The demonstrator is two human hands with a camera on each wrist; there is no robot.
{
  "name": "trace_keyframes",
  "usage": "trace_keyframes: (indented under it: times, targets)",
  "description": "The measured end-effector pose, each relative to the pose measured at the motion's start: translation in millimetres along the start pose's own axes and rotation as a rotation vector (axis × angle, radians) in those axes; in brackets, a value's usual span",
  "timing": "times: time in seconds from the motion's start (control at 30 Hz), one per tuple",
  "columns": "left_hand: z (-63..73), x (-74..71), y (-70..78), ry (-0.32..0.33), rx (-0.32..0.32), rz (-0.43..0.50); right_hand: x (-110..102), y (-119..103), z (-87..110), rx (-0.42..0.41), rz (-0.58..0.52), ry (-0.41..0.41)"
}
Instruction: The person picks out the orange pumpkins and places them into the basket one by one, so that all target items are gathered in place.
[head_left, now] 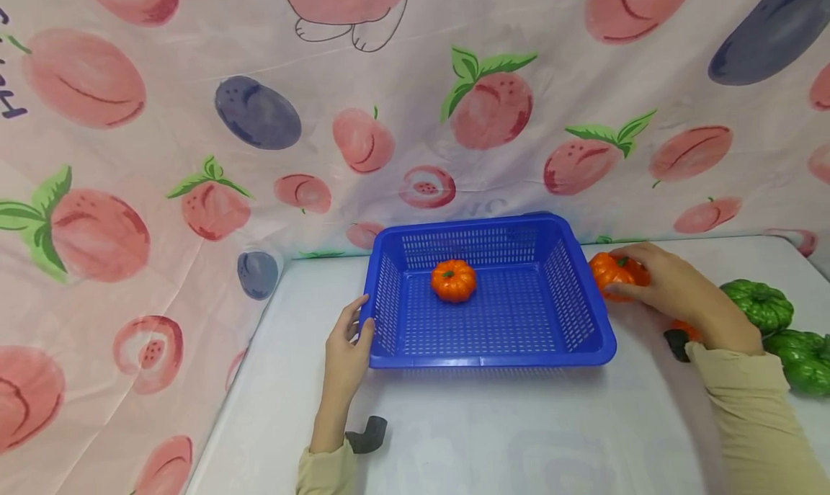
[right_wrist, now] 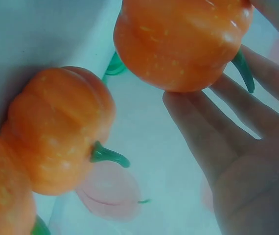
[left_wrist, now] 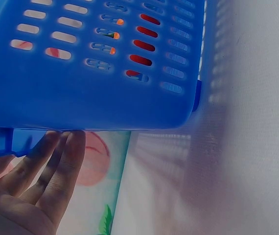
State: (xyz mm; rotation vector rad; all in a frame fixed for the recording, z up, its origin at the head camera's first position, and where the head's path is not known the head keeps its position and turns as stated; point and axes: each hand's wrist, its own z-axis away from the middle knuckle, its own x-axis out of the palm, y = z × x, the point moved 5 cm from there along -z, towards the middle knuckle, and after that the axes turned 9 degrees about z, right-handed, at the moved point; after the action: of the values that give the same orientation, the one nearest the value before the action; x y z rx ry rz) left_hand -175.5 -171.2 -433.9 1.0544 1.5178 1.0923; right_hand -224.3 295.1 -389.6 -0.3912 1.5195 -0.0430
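Note:
The blue perforated basket (head_left: 483, 362) stands on the white table with one orange pumpkin (head_left: 453, 280) inside. At its left rim is my left hand (head_left: 346, 351); in the left wrist view its straight fingers (left_wrist: 61, 171) touch the basket's outer wall (left_wrist: 105, 105) just by the rim. My right hand (head_left: 668, 282) holds another small orange pumpkin (head_left: 607, 273) between thumb and fingers, close beside the basket's right rim. In the right wrist view this pumpkin (right_wrist: 183, 44) has a green stem toward the palm, and its top is cut off by the frame.
Two more orange pumpkins (right_wrist: 61, 129) sit near the right hand, mostly hidden by it in the head view. Green pumpkins (head_left: 759, 305) lie farther right by the forearm. A fruit-print cloth (head_left: 402, 63) hangs behind the table and along its left side.

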Motion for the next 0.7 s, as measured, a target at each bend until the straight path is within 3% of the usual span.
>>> trace_keyframes:
  times: [0.7]
  targets:
    - [1.1,0.3,2.4,0.001,0.015,0.002,-21,-11,7.4,0.004,0.004,0.023]
